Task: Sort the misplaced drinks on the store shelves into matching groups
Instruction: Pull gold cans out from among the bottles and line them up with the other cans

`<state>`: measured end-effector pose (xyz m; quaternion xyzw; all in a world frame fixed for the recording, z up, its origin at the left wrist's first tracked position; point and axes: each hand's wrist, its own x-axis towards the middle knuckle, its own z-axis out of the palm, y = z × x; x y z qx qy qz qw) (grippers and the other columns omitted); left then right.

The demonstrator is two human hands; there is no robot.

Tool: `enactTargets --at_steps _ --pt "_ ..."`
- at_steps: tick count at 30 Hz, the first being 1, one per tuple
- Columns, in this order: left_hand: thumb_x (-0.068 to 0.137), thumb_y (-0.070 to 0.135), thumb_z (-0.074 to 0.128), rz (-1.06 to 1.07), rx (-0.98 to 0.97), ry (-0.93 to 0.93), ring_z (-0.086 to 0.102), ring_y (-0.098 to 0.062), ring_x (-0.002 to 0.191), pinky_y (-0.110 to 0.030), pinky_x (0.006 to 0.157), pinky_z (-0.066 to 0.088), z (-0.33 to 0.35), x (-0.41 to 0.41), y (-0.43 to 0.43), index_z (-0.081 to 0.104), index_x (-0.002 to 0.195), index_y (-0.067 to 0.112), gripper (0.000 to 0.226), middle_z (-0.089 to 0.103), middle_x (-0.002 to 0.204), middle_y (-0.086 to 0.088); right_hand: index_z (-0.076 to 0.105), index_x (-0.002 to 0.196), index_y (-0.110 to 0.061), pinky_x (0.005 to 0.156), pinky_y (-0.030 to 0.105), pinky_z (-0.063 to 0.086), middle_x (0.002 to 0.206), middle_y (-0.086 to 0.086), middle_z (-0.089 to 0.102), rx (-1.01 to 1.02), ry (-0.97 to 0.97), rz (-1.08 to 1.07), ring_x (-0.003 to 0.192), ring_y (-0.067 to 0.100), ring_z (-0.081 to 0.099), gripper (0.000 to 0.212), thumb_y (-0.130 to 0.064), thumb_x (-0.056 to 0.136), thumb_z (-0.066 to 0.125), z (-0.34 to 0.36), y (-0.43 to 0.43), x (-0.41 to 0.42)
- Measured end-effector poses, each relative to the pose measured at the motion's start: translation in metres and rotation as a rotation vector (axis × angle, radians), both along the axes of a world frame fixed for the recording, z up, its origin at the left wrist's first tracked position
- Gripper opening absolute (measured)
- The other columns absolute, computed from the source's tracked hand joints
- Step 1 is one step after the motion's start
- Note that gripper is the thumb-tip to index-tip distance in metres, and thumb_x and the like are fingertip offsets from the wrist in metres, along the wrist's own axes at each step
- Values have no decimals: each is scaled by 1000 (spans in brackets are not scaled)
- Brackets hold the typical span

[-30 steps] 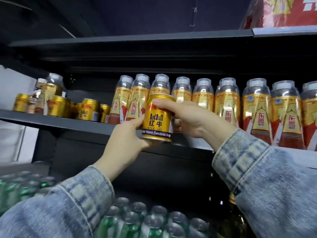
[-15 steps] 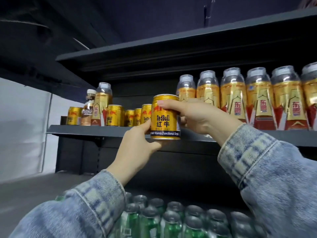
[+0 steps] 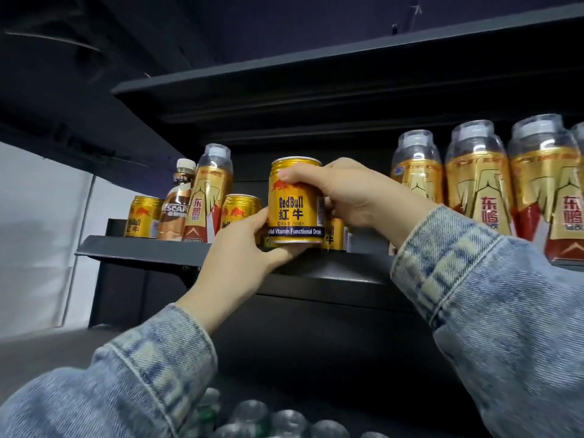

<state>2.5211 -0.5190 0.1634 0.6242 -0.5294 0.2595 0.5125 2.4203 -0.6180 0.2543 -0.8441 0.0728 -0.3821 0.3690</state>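
Both hands hold one gold Red Bull can (image 3: 295, 207) upright at the front edge of the dark shelf (image 3: 142, 249). My left hand (image 3: 245, 251) cups its lower left side and base. My right hand (image 3: 357, 197) wraps its top and right side. More gold Red Bull cans stand on the shelf: one at the far left (image 3: 142, 218), one just left of the held can (image 3: 238, 213), one behind it on the right (image 3: 335, 233). Among them stand a brown coffee bottle (image 3: 177, 207) and a gold-and-red labelled bottle (image 3: 208, 197).
A row of the same gold-and-red bottles (image 3: 477, 184) fills the shelf to the right. Another dark shelf (image 3: 316, 67) hangs close above. Green bottles with clear caps (image 3: 262, 418) stand on the level below. A pale wall (image 3: 41, 232) lies to the left.
The can has travelled left along the shelf with both hands on it, from in front of the bottle row to the group of cans. The view has shifted left too.
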Motion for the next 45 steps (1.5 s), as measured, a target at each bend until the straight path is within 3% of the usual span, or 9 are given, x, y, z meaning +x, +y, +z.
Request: enactTargets --at_steps 3,7,10,15,18,25,31,40,45 --pt "73 46 68 27 -21 -54 53 8 87 -5 70 35 10 18 -4 59 119 32 49 63 96 21 66 99 -7 84 38 55 96 9 72 -93 -16 -54 91 24 69 50 -45 68 76 16 -3 17" --pt "57 68 55 89 -58 -110 51 -6 114 -19 87 38 16 35 -5 47 135 29 87 60 122 12 64 109 -5 81 36 57 100 9 70 -224 -42 -143 90 22 68 81 -59 49 75 36 -4 32" --pt "53 79 48 135 -88 -122 48 -13 120 -31 96 39 20 42 -3 41 139 28 100 58 126 7 62 114 -6 86 38 55 105 8 68 -290 -31 -167 94 23 67 77 -59 60 75 48 -5 41" --pt "61 81 44 130 -116 -119 51 -13 116 -40 98 43 25 61 -8 48 135 30 91 61 121 10 63 113 -9 94 42 50 111 8 65 -324 111 -284 102 24 62 93 -71 44 72 57 -9 52" --pt "69 73 51 177 -80 -147 50 -17 117 -43 98 43 24 69 -11 52 132 28 78 62 124 5 62 116 -9 89 37 48 112 6 63 -326 179 -363 103 21 58 76 -63 64 71 57 -16 58" --pt "78 63 49 326 -20 -316 39 -12 117 -31 99 32 18 76 -13 47 134 32 65 55 129 13 67 105 -5 68 22 46 96 4 67 -344 306 -404 95 17 62 49 -42 73 75 55 -21 66" --pt "75 62 46 303 -31 -355 41 -13 113 -31 96 32 13 81 -12 55 128 31 62 59 122 12 71 105 -8 82 39 57 101 9 72 -385 482 -449 90 24 69 51 -46 70 76 48 -22 66" --pt "74 62 47 291 -49 -341 45 -15 107 -33 89 36 8 84 -13 60 124 28 61 64 116 9 62 116 -17 84 39 56 104 3 69 -464 624 -431 91 19 67 54 -50 74 67 46 -14 61" --pt "73 69 38 295 -95 -365 48 -17 107 -36 87 39 16 83 -14 60 122 29 68 65 113 9 54 129 -22 96 41 49 117 -1 62 -501 557 -445 109 18 60 91 -70 53 54 44 -4 47"
